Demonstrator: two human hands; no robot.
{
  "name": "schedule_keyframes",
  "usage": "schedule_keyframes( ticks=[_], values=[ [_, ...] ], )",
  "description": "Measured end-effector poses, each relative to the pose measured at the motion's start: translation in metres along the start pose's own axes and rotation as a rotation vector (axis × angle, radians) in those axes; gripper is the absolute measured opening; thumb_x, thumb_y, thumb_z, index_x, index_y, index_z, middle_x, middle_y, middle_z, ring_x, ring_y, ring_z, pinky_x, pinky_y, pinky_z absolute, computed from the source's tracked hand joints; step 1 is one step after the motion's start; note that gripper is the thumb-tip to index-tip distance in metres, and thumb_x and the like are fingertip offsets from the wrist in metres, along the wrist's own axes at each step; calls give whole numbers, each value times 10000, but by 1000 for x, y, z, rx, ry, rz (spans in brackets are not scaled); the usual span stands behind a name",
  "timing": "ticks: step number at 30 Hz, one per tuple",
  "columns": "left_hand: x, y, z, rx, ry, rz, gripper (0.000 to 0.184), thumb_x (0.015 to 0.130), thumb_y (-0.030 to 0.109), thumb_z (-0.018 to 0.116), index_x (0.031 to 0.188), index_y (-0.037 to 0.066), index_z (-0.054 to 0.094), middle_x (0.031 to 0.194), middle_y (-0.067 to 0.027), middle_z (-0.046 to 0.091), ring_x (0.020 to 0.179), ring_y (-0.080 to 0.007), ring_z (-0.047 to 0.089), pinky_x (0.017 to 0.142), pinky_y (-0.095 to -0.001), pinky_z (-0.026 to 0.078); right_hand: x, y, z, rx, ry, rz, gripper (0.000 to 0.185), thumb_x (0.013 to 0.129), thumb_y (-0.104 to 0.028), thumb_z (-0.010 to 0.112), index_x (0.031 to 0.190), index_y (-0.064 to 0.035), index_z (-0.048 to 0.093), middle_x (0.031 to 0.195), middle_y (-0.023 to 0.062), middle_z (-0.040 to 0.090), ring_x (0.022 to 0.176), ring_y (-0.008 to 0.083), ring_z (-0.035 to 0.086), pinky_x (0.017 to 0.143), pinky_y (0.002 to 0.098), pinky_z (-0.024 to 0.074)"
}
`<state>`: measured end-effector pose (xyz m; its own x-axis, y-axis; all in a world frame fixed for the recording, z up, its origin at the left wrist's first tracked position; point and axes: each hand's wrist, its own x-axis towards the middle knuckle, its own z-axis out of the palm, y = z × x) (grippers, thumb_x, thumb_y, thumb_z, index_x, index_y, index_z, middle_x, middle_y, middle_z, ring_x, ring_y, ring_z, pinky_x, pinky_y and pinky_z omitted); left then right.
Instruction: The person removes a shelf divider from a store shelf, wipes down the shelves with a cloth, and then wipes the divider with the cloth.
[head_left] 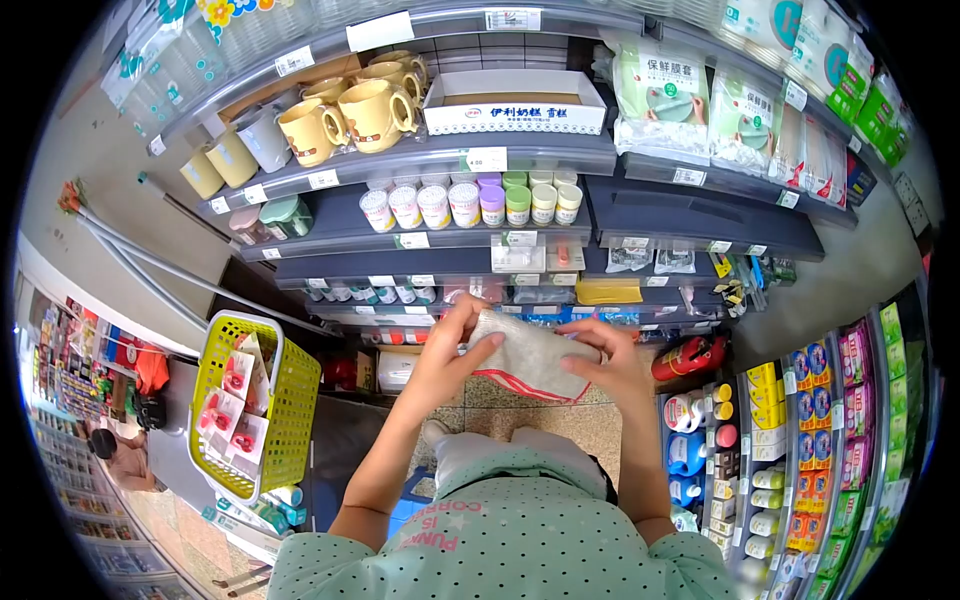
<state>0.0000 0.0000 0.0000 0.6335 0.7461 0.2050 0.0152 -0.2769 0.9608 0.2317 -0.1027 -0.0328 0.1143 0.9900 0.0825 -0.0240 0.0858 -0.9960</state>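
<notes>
A greyish-white cloth (530,355) with a red stitched edge hangs between my two hands, in front of the lower shelves. My left hand (460,345) pinches its left upper corner, thumb lying across the front. On the other side my right hand (605,360) grips the right end, with the thumb on the near face and fingers behind. The cloth looks folded and sags a little in the middle. Just beyond it are the low shelf's packets, partly hidden by the cloth and hands.
A yellow-green basket (305,400) with red-and-white packages stands at left. Shelves ahead hold yellow mugs (375,115), a white carton tray (520,115) and several small lidded jars (465,203). A red fire extinguisher (690,357) is at right, near stocked shelves. Another person (125,460) is far left.
</notes>
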Motion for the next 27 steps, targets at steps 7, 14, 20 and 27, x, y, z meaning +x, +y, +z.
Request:
schedule_keyframes(
  ticks=[7, 14, 20, 27],
  values=[
    [-4, -2, 0, 69, -115, -69, 182, 932, 6, 664, 1074, 3, 550, 890, -4, 600, 875, -53, 535, 752, -219, 447, 2, 2, 12, -329, -86, -45, 368, 765, -179, 844, 1033, 32, 706, 845, 87, 718, 751, 88, 636, 681, 257, 502],
    [-2, -17, -9, -591, -80, -234, 683, 861, 306, 781, 1399, 23, 469, 1222, -133, 651, 1113, -199, 629, 966, -336, 481, 3, 13, 13, -121, -118, 76, 255, 820, -127, 796, 980, 41, 692, 780, 47, 699, 692, 56, 597, 616, 235, 465],
    [-16, -38, 23, -620, 24, -366, 792, 826, 231, 796, 1469, 21, 384, 1344, -107, 580, 1253, -201, 538, 1070, -380, 400, 2, 7, 28, 101, 178, 92, 236, 864, -102, 761, 1036, 27, 664, 842, 45, 710, 738, 71, 637, 655, 229, 499],
    [-4, -33, 37, -513, 113, -429, 538, 795, 0, 780, 1285, -1, 558, 1183, -74, 678, 1060, -136, 644, 945, -309, 491, 3, 18, 28, 81, 155, 29, 318, 881, -81, 736, 1159, 34, 631, 951, 80, 720, 838, 86, 654, 721, 244, 512]
  ],
)
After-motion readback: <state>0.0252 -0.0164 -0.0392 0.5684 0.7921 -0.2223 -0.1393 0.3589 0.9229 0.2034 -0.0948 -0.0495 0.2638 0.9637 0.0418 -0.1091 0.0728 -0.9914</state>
